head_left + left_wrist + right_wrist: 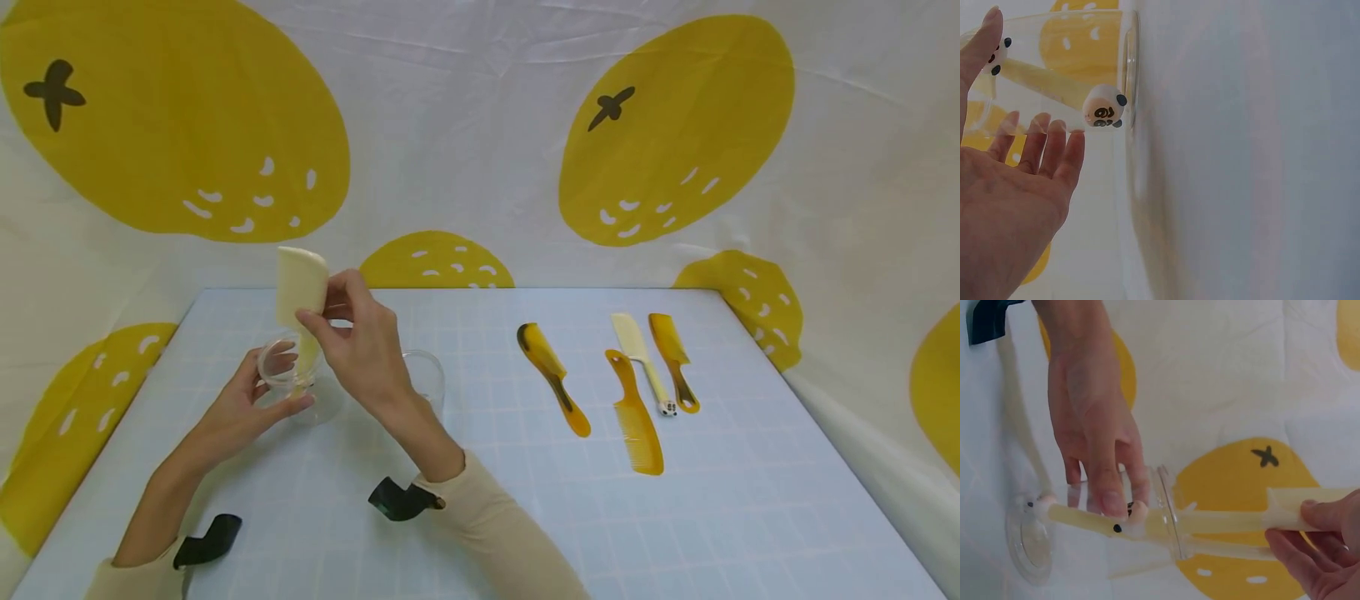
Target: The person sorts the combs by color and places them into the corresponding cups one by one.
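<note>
Leftward, the right hand (365, 346) pinches a pale cream comb (300, 283), nearly upright, partly inside a clear glass (1088, 37) the left hand (243, 412) grips; two handles (1050, 82) inside end in white, black-eared panda heads (1102, 107).

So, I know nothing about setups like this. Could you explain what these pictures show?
No machine here, just a person's two bare hands. The wide picture comes from a camera worn on the head; the two close ones, from cameras on the left and right wrists. The left hand holds a clear cup. The right hand pinches a cream comb, its handle partly in the cup; two panda-faced tips show inside, so a second comb seems to be there. On the right of the table lie three amber combs and another panda-tipped cream comb. Another clear cup is partly hidden behind the right arm.
</note>
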The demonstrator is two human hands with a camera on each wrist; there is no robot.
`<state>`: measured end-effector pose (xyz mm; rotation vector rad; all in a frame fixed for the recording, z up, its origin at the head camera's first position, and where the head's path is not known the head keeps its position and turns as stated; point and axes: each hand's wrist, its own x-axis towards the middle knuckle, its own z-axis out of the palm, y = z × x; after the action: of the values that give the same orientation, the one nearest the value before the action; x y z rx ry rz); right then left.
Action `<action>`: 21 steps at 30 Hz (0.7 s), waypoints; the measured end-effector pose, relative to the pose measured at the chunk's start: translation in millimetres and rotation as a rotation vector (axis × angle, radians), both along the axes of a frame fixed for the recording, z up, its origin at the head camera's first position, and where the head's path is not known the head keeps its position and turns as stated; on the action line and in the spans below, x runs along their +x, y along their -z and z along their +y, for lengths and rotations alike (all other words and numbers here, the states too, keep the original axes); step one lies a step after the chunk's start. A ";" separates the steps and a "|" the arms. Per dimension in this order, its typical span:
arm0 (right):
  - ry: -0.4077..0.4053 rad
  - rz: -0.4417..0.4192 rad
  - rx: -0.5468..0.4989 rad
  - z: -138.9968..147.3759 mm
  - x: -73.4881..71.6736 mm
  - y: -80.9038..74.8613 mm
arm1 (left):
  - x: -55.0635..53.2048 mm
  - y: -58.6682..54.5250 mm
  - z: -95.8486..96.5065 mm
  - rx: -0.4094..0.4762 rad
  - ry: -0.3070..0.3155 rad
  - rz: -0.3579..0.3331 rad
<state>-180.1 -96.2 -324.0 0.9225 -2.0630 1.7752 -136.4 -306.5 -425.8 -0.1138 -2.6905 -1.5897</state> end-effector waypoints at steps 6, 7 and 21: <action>0.011 -0.005 0.034 -7.4 -4.6 -2.9 | 0.9 -1.5 0.2 0.003 0.008 0.005; 0.008 -0.006 0.041 -8.3 -5.1 -3.4 | 1.0 -1.7 0.4 0.004 0.009 0.005; -0.023 0.089 0.265 -15.1 -7.9 -4.0 | 1.0 -3.2 0.4 -0.002 0.014 -0.016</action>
<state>-188.0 -111.3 -320.0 1.0779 -2.2740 1.4641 -135.4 -306.1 -422.6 -0.1211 -2.7098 -1.5984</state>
